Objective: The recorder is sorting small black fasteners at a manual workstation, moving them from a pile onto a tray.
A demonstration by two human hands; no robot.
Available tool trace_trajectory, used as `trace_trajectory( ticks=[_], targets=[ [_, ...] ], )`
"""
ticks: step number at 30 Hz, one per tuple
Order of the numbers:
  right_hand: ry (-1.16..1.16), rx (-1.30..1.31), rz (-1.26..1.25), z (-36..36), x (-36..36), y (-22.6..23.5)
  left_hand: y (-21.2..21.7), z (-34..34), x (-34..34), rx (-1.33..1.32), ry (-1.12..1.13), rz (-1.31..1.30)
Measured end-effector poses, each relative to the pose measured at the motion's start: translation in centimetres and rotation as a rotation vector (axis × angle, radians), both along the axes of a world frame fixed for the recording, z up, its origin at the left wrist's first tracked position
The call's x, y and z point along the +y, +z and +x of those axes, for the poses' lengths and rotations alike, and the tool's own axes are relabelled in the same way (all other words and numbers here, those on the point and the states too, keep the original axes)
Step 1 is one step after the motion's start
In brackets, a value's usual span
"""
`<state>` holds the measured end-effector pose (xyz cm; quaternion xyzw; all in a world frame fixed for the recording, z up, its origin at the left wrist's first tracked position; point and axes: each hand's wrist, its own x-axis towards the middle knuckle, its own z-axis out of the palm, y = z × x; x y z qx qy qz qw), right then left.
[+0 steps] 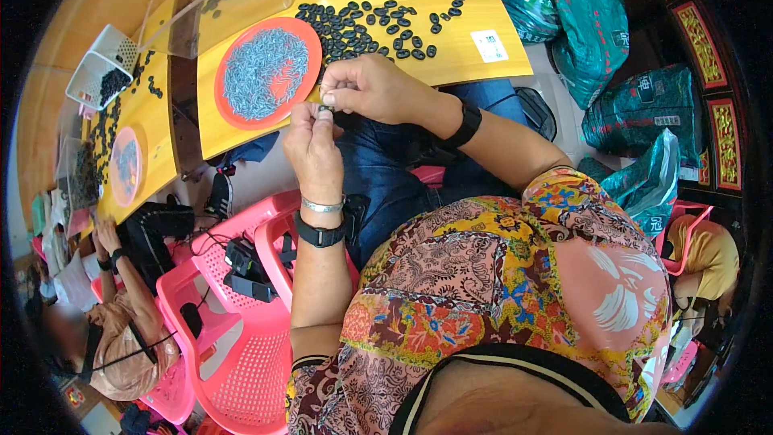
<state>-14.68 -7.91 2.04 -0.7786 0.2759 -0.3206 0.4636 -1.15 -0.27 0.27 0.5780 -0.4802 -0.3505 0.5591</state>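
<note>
My left hand [315, 145] is closed in a pinch on a small dark piece [325, 109], just off the table's near edge. It resembles the black oval pieces [342, 28] heaped on the table, though fingers cover most of it. Right above it, my right hand [366, 90] has thumb and forefinger pressed together, and whatever lies between them is too small to make out. The two hands nearly touch. Close by on the left, a round red plate [315, 40] holds a pile of thin silver metal pins or screws [262, 72].
Black pieces spread across the yellow table [467, 60], with a white label [489, 46] at right. A clear plastic divider [233, 4] stands left. Another person [121, 330] sits at the neighbouring table, beside pink chairs [241, 362]. Green sacks [592, 32] stand at right.
</note>
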Motion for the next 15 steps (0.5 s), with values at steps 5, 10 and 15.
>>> trace_trajectory(
  ticks=[5,10,15],
  targets=[
    [-0.048,-0.152,0.150,0.5,0.9,-0.9,-0.1,-0.3,0.0,0.123,-0.005,0.004],
    [-0.043,-0.162,0.234,0.3,1.1,-0.9,-0.2,-0.9,-0.1,0.218,-0.041,0.023],
    [-0.046,-0.166,0.218,-0.2,1.0,-0.7,0.2,-0.8,0.1,0.160,-0.114,0.051]
  ],
)
